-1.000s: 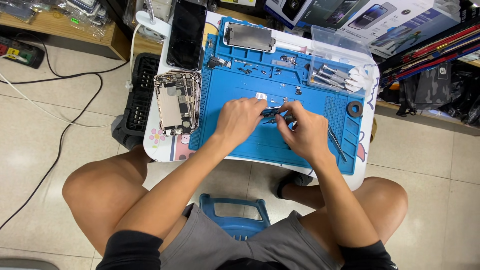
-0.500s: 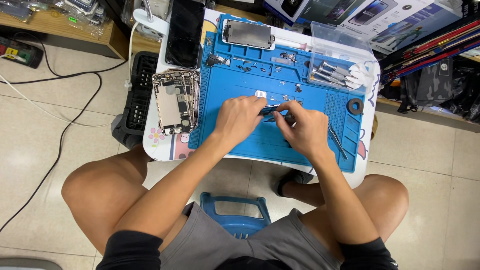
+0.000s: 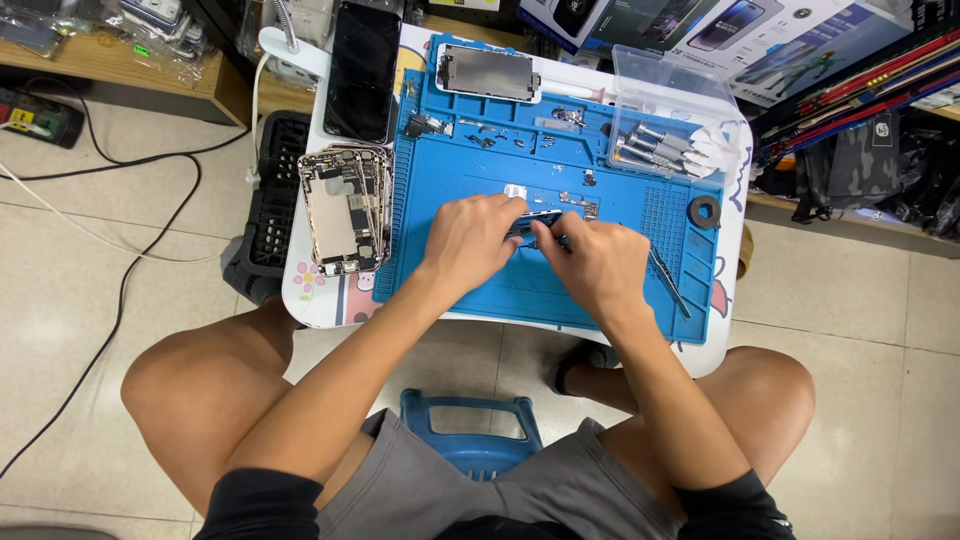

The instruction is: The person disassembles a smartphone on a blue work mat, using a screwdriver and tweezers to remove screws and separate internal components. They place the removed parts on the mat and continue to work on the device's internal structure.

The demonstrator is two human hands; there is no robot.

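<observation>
Head view: left hand point(image 3: 472, 240) and right hand point(image 3: 592, 265) meet over the centre of the blue work mat point(image 3: 480, 290), both closed on a small dark phone part point(image 3: 535, 222) held between their fingertips. Tweezers point(image 3: 668, 283) lie just right of the right hand. Farther out sit a stack of opened phone bodies point(image 3: 345, 208) at left, a screen assembly point(image 3: 488, 73) at the mat's far edge, and screwdrivers point(image 3: 655, 148).

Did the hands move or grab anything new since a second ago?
Hardly. Both the left hand and right hand stay pressed together over the small dark part on the blue mat, shifting only slightly. Nothing was picked up or let go. The stack of opened phones, tweezers and screwdrivers stayed put.
</observation>
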